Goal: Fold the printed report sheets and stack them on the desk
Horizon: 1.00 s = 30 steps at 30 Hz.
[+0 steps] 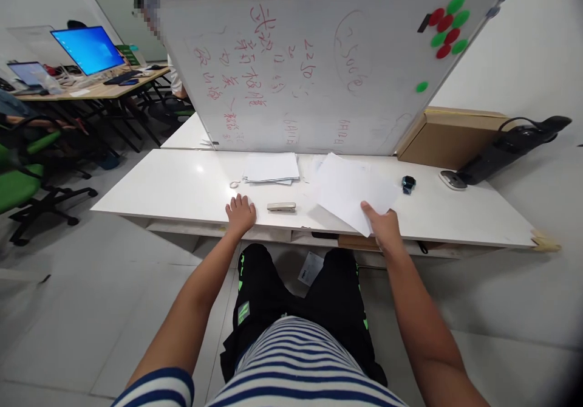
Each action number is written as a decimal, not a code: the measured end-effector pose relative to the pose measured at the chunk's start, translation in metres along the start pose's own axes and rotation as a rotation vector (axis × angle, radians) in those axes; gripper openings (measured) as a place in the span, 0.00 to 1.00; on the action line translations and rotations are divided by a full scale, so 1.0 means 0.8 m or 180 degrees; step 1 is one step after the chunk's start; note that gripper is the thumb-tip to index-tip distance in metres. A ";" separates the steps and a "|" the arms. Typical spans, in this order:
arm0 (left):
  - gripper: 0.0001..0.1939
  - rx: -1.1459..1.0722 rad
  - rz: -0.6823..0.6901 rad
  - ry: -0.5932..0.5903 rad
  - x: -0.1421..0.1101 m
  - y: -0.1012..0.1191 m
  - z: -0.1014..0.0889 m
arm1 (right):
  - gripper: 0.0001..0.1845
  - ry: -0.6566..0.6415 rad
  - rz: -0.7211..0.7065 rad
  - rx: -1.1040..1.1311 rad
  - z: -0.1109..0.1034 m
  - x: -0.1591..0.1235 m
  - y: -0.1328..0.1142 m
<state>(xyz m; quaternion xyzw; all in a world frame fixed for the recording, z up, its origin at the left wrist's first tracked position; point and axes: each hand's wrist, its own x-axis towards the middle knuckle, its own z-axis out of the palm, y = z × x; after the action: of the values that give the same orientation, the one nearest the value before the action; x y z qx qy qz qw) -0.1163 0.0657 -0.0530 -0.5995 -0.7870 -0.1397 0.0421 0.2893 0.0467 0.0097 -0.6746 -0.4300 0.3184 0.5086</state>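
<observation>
My right hand (pixel 385 227) grips the near corner of some white paper (pixel 348 188), with the thumb on top and the other fingers underneath. The paper is tilted above the desk, and whether it is one sheet or more I cannot tell. Resting on the desk's front edge, my left hand (pixel 241 214) lies flat with its fingers spread and holds nothing. Just right of it is a stapler (pixel 281 207), lying on its own. Behind the stapler sits a stack of white paper (pixel 272 167). A small pale ring-like item (pixel 234 184) lies beyond my left fingertips.
A whiteboard (pixel 314 79) with red writing stands along the back of the white desk (pixel 150 182). To the right are a watch (pixel 409 184), a computer mouse (pixel 452 180), a leaning black bottle (pixel 510 146) and a cardboard box (pixel 450 136). Another person (pixel 175 79) sits behind the board.
</observation>
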 end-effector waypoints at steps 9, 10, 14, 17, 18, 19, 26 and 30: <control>0.20 -0.0028 0.0030 0.0046 0.015 -0.008 -0.019 | 0.22 -0.0761 -0.0378 -0.0149 0.120 0.065 -0.076; 0.19 -0.0098 -0.0008 0.0076 0.015 -0.009 -0.018 | 0.21 -0.0808 -0.0460 -0.0246 0.137 0.072 -0.088; 0.18 -0.0254 0.0027 0.0072 0.016 -0.010 -0.016 | 0.19 -0.1068 -0.0474 0.0016 0.209 0.104 -0.138; 0.17 -0.0315 0.0032 0.0092 0.016 -0.009 -0.017 | 0.18 -0.1382 -0.0217 0.0112 0.268 0.128 -0.154; 0.17 -0.0328 0.0026 0.0104 0.016 -0.009 -0.018 | 0.18 -0.1459 -0.0117 0.0042 0.287 0.135 -0.154; 0.16 -0.0339 0.0019 0.0111 0.016 -0.009 -0.018 | 0.18 -0.1508 -0.0028 -0.0073 0.305 0.142 -0.150; 0.15 -0.0504 0.0025 0.0086 0.016 -0.012 -0.016 | 0.16 -0.1561 -0.0275 -0.1888 0.375 0.161 -0.096; 0.16 -0.0691 0.0036 0.0108 0.016 -0.014 -0.013 | 0.16 -0.1442 -0.0741 -0.2379 0.387 0.151 -0.084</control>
<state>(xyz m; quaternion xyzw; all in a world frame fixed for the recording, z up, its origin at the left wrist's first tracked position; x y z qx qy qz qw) -0.1319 0.0721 -0.0420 -0.6025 -0.7629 -0.2341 -0.0089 0.0555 0.2913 -0.0114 -0.6724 -0.6889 0.2216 0.1555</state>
